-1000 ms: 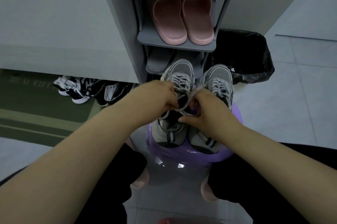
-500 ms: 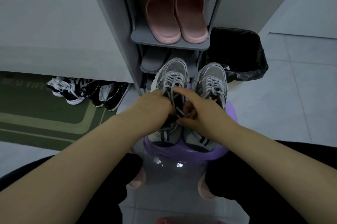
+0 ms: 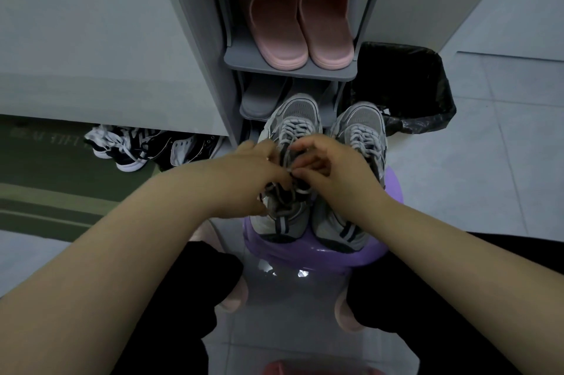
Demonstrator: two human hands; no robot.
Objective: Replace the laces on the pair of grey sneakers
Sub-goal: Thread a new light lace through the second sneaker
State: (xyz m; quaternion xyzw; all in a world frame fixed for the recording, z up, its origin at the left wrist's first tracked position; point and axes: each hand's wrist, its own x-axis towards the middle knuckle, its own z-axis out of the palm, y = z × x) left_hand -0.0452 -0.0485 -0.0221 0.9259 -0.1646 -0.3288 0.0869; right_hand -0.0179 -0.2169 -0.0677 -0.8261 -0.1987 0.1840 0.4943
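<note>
Right hand [image 3: 338, 170] newly curled; left hand [image 3: 244, 173] too, fingers [image 3: 305, 146] pinching lace [image 3: 297, 129]; rack [image 3: 290, 73] holds slippers [image 3: 274, 20].

A purple stool [image 3: 308, 256] on the tiled floor [image 3: 476, 179] carries the grey sneakers [image 3: 300, 112] side by side, heels at its near edge.

Pink slippers [image 3: 274, 26] are set on a shelf of the grey shoe rack [image 3: 290, 71]; a black-lined bin [image 3: 406, 84] is placed just beside it, black-and-white sneakers [image 3: 128, 149] by a green mat [image 3: 45, 191].
</note>
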